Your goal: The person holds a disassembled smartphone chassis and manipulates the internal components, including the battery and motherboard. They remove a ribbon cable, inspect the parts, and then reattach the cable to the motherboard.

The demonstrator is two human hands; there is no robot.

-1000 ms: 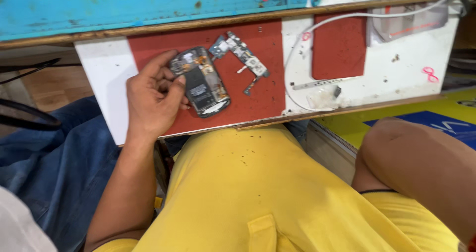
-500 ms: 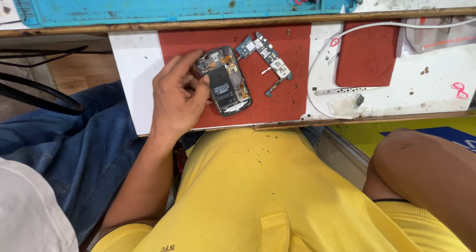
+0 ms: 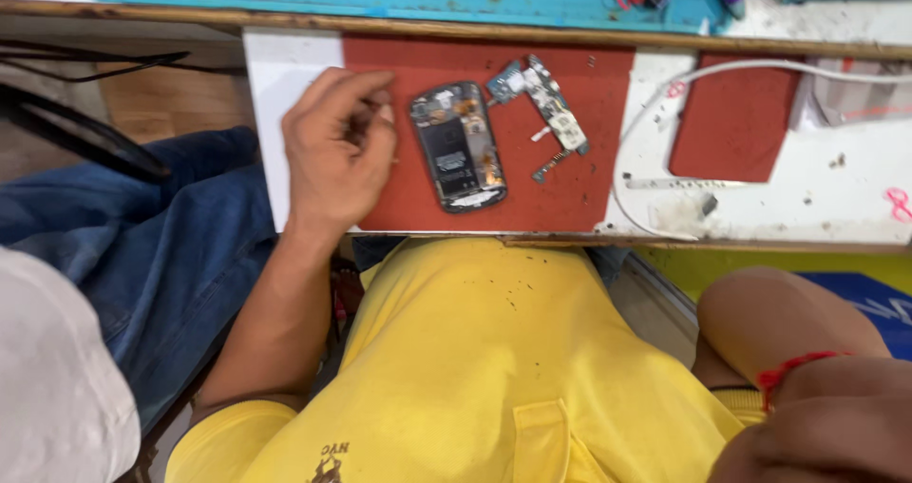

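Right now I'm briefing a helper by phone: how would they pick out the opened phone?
Find the large red mat on the white board. The opened phone lies near its middle, just right of the left hand. Unlike the narrow circuit board beside it, it is a dark, rounded rectangle.

Two red mats lie on the white board: a large mat (image 3: 570,193) and a small mat (image 3: 736,122). One opened phone (image 3: 457,146), one circuit board (image 3: 543,103) and one white cable (image 3: 646,127) are visible. One hand (image 3: 337,155) rests on the large mat.
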